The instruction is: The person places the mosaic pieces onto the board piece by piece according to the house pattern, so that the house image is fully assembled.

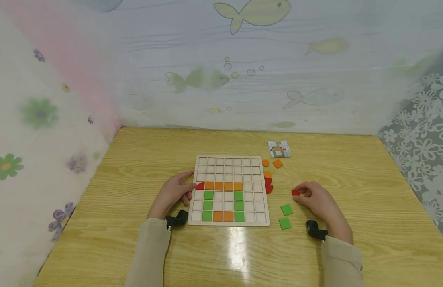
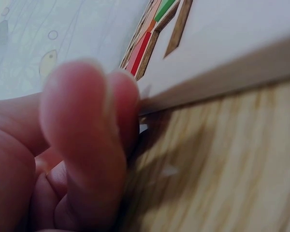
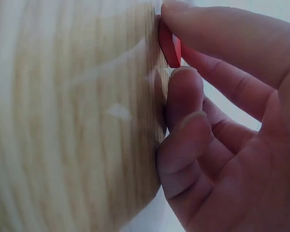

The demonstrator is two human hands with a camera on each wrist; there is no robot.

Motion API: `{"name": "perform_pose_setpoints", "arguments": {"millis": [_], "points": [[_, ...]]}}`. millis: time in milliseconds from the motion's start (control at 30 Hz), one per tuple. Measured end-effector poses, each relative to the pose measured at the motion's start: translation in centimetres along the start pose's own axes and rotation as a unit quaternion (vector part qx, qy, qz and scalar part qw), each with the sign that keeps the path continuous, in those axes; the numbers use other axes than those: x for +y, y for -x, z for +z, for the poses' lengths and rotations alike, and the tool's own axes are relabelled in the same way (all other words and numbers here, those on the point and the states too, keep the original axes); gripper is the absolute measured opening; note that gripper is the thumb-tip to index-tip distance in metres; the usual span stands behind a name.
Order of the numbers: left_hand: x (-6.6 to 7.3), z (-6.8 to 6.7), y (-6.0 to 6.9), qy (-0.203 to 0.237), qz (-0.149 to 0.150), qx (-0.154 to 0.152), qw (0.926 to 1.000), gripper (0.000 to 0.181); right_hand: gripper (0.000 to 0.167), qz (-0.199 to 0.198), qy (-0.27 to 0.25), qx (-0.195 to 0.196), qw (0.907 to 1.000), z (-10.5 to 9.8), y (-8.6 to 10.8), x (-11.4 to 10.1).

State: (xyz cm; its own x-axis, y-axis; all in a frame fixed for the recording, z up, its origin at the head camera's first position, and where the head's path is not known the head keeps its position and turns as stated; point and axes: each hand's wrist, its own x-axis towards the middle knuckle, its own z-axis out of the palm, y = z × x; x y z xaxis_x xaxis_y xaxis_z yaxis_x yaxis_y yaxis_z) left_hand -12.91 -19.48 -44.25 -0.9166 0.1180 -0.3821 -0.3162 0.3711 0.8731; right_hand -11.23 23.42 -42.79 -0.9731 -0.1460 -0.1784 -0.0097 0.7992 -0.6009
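Beige cloth sleeves come in nearest the camera, either side of a pale wooden grid board. Well right of the board, the right hand has thumb and forefinger clamped on a small, flat red piece; close up, it shows a darker red face beside a brighter one, the fingers hiding the rest of its outline. At the board's left edge, the left hand has bent fingers, its thumb beside a red quarter-round tile; whether they clamp the board I cannot tell.

Within the board, four orange square tiles continue the red tile's row, above two columns of green square tiles. Just right of the board lie red curved pieces and orange round discs.
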Motion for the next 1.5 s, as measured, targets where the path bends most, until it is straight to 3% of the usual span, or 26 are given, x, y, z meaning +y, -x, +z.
{"name": "perform_pose_setpoints", "arguments": {"millis": [400, 767, 967, 1500], "points": [[0.0, 0.0, 0.0, 0.003, -0.009, 0.000, 1.0000, 0.051, 0.026, 0.001, 0.004, -0.018, 0.9998, -0.4, 0.0, -0.5], [0.1, 0.0, 0.1, -0.005, 0.009, 0.000, 0.9999, 0.052, 0.017, -0.005, 0.015, -0.016, 0.9998, -0.5, 0.1, -0.7], [0.0, 0.0, 0.1, -0.005, 0.004, 0.001, 1.0000, 0.052, 0.022, -0.022, 0.020, -0.014, 0.9994, -0.5, 0.1, -0.6], [-0.3, 0.0, -0.1, -0.006, 0.011, 0.001, 0.9999, 0.052, 0.021, 0.018, 0.001, 0.035, 0.9992, -0.2, -0.1, -1.1]]}}
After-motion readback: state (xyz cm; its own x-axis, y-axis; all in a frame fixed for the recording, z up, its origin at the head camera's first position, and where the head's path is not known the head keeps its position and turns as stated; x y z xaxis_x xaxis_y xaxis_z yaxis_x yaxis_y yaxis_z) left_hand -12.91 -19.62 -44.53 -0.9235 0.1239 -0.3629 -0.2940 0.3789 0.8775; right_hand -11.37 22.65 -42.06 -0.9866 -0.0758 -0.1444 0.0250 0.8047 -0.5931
